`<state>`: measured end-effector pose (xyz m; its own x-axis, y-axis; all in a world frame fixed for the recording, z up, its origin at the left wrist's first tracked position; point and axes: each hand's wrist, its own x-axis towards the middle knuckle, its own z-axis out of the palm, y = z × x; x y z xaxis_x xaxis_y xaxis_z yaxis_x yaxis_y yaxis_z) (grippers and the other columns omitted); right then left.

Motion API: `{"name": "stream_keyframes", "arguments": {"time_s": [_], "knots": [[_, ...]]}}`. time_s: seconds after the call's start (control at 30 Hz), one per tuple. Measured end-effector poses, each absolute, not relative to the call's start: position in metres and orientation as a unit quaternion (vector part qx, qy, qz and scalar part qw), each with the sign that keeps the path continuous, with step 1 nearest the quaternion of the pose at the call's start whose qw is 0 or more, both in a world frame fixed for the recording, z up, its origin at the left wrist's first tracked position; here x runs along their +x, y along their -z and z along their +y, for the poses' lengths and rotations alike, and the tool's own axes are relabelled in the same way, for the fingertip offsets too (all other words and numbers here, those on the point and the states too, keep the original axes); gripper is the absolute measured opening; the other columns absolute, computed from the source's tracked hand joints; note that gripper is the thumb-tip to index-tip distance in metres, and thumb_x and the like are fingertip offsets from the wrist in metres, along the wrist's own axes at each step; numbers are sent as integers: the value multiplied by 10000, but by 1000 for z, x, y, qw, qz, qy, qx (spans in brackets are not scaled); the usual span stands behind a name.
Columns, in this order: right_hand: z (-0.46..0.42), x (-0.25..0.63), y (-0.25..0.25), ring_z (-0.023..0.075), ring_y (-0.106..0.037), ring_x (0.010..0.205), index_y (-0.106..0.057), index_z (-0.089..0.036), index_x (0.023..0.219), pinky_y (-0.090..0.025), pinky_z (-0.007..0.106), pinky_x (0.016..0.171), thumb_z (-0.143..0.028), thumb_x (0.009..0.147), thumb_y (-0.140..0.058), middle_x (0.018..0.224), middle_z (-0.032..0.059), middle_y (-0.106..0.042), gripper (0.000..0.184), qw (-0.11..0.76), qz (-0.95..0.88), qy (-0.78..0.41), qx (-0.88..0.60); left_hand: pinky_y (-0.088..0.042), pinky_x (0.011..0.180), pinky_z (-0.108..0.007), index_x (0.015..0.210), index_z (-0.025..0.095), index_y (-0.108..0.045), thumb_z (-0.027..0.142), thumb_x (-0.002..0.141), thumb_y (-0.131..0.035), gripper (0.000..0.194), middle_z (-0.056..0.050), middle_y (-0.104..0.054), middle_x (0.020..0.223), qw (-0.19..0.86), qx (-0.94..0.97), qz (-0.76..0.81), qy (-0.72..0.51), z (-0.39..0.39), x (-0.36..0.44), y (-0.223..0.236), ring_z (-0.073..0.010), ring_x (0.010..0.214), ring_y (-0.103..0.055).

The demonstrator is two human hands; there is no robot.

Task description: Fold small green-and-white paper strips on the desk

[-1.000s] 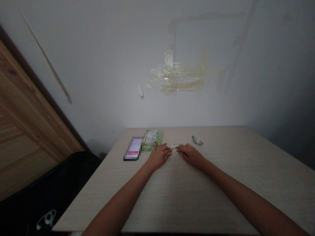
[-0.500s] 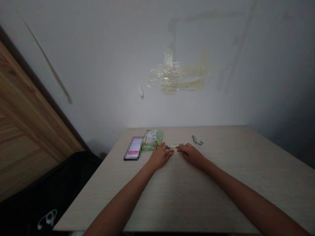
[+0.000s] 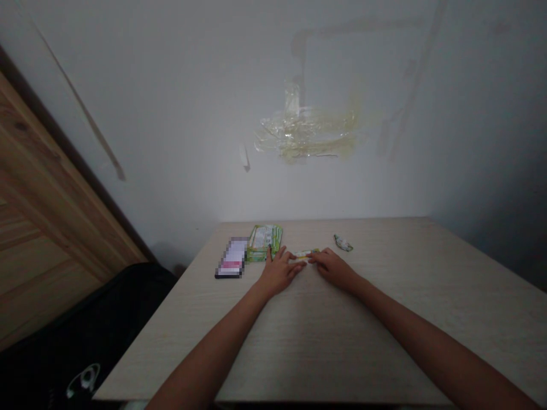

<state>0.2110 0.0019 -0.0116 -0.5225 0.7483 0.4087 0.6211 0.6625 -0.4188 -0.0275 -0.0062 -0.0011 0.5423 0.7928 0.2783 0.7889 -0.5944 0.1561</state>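
A narrow folded wrapper (image 3: pixel 301 254), green, white and yellow, lies flat on the table between my two hands. My left hand (image 3: pixel 278 272) has its thumb and a fingertip at the wrapper's left end, while its other fingers spread toward the green packets. At the right end, my right hand (image 3: pixel 335 269) presses the wrapper with its thumb and fingers, the rest of them curled in. Just behind my left fingers is a stack of flat green-and-white packets (image 3: pixel 264 234). My fingertips cover both ends of the wrapper.
A phone (image 3: pixel 233 257) with a lit, blurred screen lies left of the packets. A small crumpled wrapper (image 3: pixel 343 243) rests at the right rear of the table (image 3: pixel 384 364). The wall (image 3: pixel 192 114) rises at the back, and a black bag (image 3: pixel 85 330) stands on the left.
My left thumb has slid slightly to the right along the wrapper's near edge. My right hand and the other things stay nearly where they were.
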Motion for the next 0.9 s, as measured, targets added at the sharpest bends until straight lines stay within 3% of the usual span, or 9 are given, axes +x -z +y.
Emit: {"name": "stream_keyframes", "arguments": {"time_s": [0.43,0.9], "knots": [[6,215,9,213,-536,991,-669,-234,1171,-454,372,918,-33,817,-493,1239,33,-661,443,283,-868,-139,-385,-21,1072,-759,1295,551,-485,552,964,-299,379,27,-528,1295,3,874,462,-148,-8,-28,-1,-338,1393,-253],[7,216,11,217,-561,1001,-671,-248,1174,-460,388,910,-87,863,-490,1239,37,-663,394,287,-868,-141,-381,35,1056,-764,1294,551,-487,539,958,-340,366,4,-517,1288,7,875,460,-147,-13,-26,-6,-338,1396,-235]]}}
